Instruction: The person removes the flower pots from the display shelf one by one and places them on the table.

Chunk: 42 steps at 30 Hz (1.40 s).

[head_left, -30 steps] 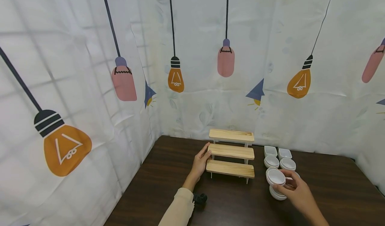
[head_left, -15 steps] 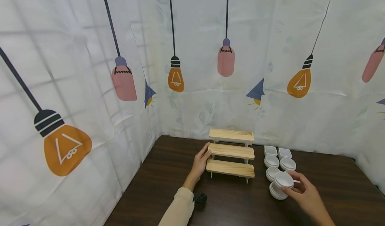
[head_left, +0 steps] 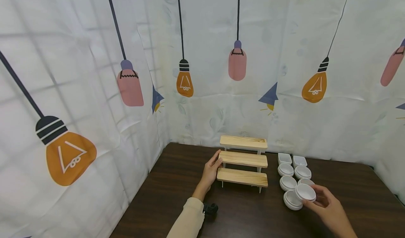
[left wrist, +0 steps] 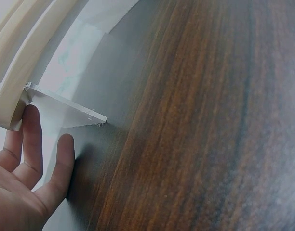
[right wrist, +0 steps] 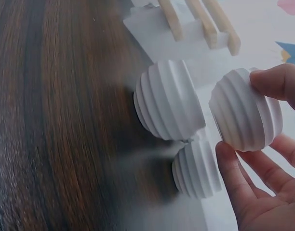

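My right hand (head_left: 332,206) pinches a white ribbed bowl (head_left: 305,191) between thumb and fingers. In the right wrist view, this raised bowl (right wrist: 244,113) is tilted and apart from a larger-looking ribbed bowl (right wrist: 169,101) on the table. Close on its left in the head view stands the front round bowl (head_left: 292,200); behind it a bowl (head_left: 306,181) is partly hidden. My left hand (head_left: 209,173) is at the left end of a three-tier wooden stand (head_left: 243,159). In the left wrist view a fingertip touches the plank end (left wrist: 15,113), with the fingers loosely extended.
Further round bowls (head_left: 288,183) stand in two columns, with two square white dishes (head_left: 284,159) at the back. The stand has clear side supports (left wrist: 65,106). A dark wooden table (head_left: 177,167) meets a patterned curtain (head_left: 209,115) behind. A black object (head_left: 210,209) lies by the left sleeve.
My right hand has carried the bowl rightward and slightly nearer, from over the left column to between the front bowls. The left hand and the stand have stayed put.
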Motion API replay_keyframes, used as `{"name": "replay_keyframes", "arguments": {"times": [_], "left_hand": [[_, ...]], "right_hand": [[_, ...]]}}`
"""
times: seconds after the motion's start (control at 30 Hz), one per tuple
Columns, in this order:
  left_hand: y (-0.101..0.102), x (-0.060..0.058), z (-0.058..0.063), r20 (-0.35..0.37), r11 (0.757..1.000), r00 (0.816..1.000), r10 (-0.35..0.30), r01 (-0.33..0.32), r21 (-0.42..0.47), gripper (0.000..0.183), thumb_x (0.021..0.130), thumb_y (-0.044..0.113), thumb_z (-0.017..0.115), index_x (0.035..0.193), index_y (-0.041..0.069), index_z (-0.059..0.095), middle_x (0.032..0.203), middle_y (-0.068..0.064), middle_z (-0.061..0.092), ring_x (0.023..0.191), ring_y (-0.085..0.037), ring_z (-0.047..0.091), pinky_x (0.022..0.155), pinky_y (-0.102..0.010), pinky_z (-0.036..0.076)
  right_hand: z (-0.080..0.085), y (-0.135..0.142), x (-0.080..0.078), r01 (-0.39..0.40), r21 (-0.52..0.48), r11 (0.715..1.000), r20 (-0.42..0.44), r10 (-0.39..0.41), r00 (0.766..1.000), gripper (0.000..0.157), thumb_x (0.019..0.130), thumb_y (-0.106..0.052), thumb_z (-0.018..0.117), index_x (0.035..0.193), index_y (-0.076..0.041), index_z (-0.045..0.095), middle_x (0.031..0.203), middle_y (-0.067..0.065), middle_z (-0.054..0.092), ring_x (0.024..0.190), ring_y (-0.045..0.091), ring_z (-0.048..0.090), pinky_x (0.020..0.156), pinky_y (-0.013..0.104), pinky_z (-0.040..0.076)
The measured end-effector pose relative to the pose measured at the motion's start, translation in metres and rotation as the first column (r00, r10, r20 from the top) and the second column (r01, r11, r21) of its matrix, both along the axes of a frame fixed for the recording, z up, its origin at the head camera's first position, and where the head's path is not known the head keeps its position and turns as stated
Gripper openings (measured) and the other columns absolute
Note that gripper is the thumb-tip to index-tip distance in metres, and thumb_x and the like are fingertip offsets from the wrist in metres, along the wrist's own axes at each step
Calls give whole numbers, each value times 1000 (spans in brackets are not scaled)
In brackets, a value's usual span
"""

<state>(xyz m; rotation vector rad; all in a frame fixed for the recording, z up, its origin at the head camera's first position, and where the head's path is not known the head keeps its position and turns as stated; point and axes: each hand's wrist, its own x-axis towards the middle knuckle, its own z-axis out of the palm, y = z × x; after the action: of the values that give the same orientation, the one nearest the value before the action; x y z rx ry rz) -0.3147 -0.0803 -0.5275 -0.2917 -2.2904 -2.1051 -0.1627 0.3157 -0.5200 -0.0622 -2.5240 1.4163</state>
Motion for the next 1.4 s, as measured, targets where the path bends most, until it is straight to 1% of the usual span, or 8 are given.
{"name": "replay_keyframes", "arguments": {"times": [0.2,0.4,0.7,1.0,1.1,1.2,1.3,1.4], "left_hand": [[0,19,29,6,999,1000,-23,23,26,50,109,27,52,158,20,43,133,-21,64,114,-46,60,91,-47,55],[0,18,30,9,999,1000,-22,22,29,51,108,27,53,157,20,43,131,-20,65,114,-45,60,90,-44,55],[0,19,29,15,999,1000,-16,16,31,51,108,28,53,157,21,43,131,-21,65,112,-46,61,88,-42,55],[0,19,29,9,1000,1000,-12,11,22,50,108,27,53,157,20,44,128,-22,64,112,-45,61,89,-44,55],[1,13,20,12,1000,1000,4,-4,13,51,108,28,52,158,21,43,128,-22,64,111,-43,62,89,-43,55],[2,5,8,6,1000,1000,14,-14,3,51,109,32,51,158,23,42,129,-20,64,109,-40,63,89,-42,55],[1,0,0,9,1000,1000,15,-15,-1,52,108,38,51,158,28,42,130,-17,65,108,-35,64,88,-41,55],[0,-2,-3,2,1000,1000,7,-7,-1,53,107,41,52,158,30,42,130,-16,65,106,-32,65,87,-40,55]], "right_hand": [[1,8,2,31,8,999,59,-32,998,66,89,-25,82,141,-1,49,102,-36,55,87,-11,61,69,17,54],[0,18,4,63,35,997,134,-67,989,72,88,-35,82,142,-1,48,99,-40,49,86,-14,57,69,17,53],[-3,26,5,73,49,996,150,-79,985,73,88,-37,82,141,1,48,99,-41,46,85,-15,56,69,16,52],[-8,33,3,53,51,997,210,-63,976,75,89,-40,81,143,-1,47,102,-38,47,86,-14,57,71,17,53],[-8,35,2,39,61,997,244,-53,968,77,89,-43,80,144,0,46,108,-28,52,86,-14,56,71,18,53],[-8,37,1,22,88,996,282,-46,958,80,89,-45,79,146,0,45,123,-3,62,86,-13,56,71,19,53],[-8,38,-1,2,99,995,339,-35,940,85,90,-50,77,148,1,42,140,22,55,87,-12,55,72,21,53],[-8,40,-2,-15,97,995,381,-24,924,88,90,-52,75,151,1,39,149,29,47,90,-10,56,74,22,53]]}}
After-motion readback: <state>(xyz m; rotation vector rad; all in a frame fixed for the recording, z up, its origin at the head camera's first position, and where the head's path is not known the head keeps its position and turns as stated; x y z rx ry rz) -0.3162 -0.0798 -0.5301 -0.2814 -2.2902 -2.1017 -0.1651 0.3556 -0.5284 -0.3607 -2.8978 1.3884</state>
